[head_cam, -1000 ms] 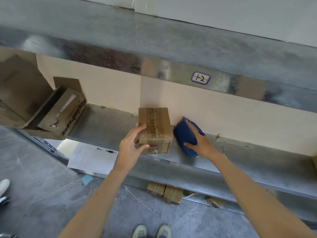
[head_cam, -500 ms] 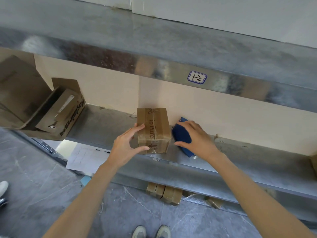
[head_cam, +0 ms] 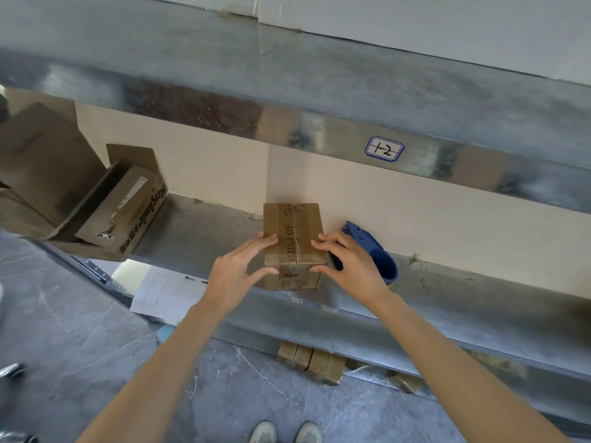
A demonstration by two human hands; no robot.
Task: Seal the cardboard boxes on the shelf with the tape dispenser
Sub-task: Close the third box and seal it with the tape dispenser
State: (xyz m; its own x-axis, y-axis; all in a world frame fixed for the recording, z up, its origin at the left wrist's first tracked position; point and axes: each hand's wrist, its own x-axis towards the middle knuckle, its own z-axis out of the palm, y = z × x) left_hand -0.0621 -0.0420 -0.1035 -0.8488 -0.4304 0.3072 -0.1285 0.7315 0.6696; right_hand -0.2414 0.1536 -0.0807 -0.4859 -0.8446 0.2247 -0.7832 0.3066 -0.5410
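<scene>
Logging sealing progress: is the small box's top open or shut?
Shut: the small cardboard box has tape over its top seam and down the front.

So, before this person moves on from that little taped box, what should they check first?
1. Tape along the top seam of the small box: ok, it runs over onto the front.
2. Hold on it: ok, left hand and right hand grip its near corners.
3. Is the tape dispenser handy: ok, it lies on the shelf just right of the box, in no hand.
4. Sealing of the big box at the left: not ok, flaps open.
5. Underside of the small box taped: cannot tell.
</scene>
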